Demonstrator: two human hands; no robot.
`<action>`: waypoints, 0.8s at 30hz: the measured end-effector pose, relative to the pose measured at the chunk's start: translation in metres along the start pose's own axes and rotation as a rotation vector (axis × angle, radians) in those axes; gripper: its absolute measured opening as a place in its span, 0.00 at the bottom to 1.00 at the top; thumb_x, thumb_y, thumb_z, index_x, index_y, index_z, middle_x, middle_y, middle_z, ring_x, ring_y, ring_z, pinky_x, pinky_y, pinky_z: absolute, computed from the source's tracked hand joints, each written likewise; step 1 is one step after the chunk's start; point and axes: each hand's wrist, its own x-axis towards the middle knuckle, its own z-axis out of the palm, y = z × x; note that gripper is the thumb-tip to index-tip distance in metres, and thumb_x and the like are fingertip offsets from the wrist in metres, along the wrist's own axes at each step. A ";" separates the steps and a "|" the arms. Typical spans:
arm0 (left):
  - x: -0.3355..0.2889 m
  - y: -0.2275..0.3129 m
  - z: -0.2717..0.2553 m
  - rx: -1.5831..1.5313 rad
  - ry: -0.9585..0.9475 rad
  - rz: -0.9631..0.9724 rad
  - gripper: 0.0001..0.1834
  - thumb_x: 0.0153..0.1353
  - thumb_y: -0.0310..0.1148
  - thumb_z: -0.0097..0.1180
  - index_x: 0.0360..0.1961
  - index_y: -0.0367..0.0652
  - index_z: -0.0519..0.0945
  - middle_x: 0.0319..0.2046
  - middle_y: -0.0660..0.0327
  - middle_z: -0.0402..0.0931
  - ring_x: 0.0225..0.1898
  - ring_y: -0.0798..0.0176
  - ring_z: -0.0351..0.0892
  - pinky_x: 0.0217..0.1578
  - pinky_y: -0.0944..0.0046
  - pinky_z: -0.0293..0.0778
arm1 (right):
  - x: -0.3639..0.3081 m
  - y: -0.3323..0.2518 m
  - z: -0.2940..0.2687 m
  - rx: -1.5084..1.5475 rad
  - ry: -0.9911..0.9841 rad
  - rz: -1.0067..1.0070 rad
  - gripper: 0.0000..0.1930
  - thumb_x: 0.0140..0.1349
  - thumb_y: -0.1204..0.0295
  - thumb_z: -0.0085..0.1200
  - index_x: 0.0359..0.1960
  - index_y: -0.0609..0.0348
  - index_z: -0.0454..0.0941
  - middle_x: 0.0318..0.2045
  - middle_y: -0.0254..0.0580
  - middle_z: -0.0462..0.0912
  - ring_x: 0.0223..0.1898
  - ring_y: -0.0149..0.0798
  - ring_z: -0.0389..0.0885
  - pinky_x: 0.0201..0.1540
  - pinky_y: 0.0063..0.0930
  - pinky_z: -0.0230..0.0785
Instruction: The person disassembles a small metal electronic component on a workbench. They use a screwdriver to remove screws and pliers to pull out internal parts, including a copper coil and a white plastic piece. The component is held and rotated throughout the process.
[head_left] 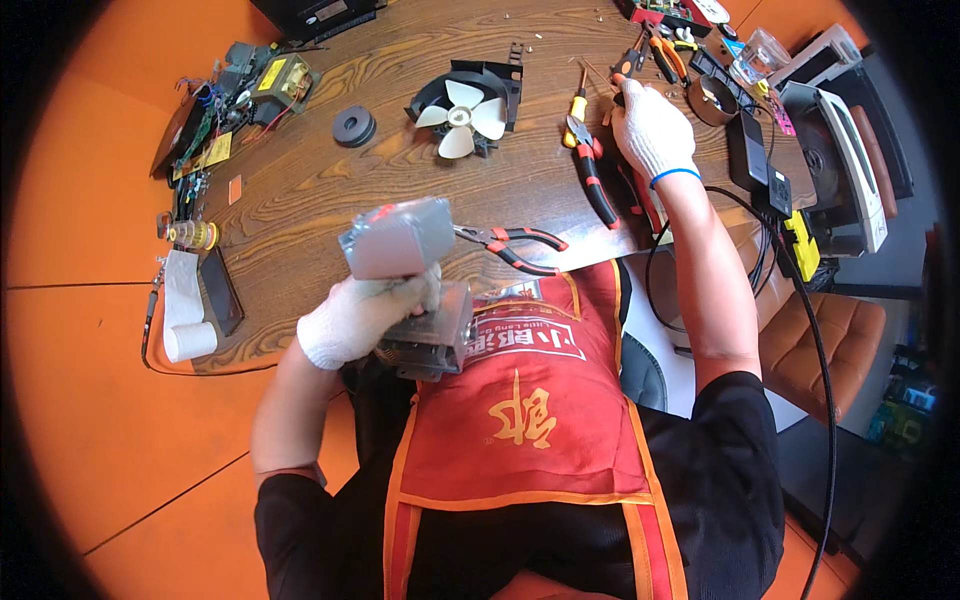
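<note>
My left hand [355, 318], in a white knitted glove, is closed around a boxy silver magnetron [405, 243] with fins, held over the apron at the table's near edge. Motion blurs its upper part. My right hand [652, 130], gloved too, reaches to the far right among the tools. Its fingers are curled, and a thin metal shaft shows by the fingertips; what they grip is unclear. Left of that hand lie a yellow-handled screwdriver [578, 107] and red-and-black cutters [594, 180]. Long-nose pliers [515, 240] rest beside the magnetron, jaws toward it.
A fan with white blades [460, 117] and dark ring magnets [353, 127] sit mid-table. At the left are a transformer [285, 78], circuit boards, a paper roll [188, 340] and a phone [221, 290]. Orange-handled pliers [667, 58], a tape roll [711, 98] and black cables crowd the right.
</note>
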 end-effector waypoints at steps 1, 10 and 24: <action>-0.007 0.006 -0.002 0.173 0.058 -0.121 0.12 0.79 0.36 0.55 0.42 0.40 0.84 0.43 0.57 0.85 0.44 0.62 0.83 0.49 0.60 0.78 | 0.003 -0.003 -0.004 -0.022 -0.042 0.013 0.20 0.73 0.62 0.55 0.60 0.58 0.84 0.44 0.57 0.90 0.45 0.60 0.92 0.48 0.53 0.85; -0.001 0.032 -0.022 0.877 -0.215 0.111 0.21 0.75 0.48 0.61 0.52 0.39 0.85 0.43 0.43 0.87 0.48 0.39 0.88 0.50 0.46 0.84 | -0.045 -0.118 -0.138 0.813 -0.431 -0.588 0.51 0.56 0.45 0.78 0.76 0.60 0.72 0.62 0.58 0.87 0.58 0.56 0.90 0.60 0.45 0.83; 0.013 -0.001 0.001 0.948 -0.405 0.417 0.14 0.76 0.43 0.57 0.46 0.46 0.89 0.41 0.52 0.87 0.43 0.43 0.89 0.45 0.44 0.86 | -0.113 -0.160 -0.127 1.080 -0.581 -0.471 0.36 0.48 0.64 0.80 0.60 0.57 0.76 0.54 0.50 0.81 0.55 0.56 0.85 0.59 0.44 0.79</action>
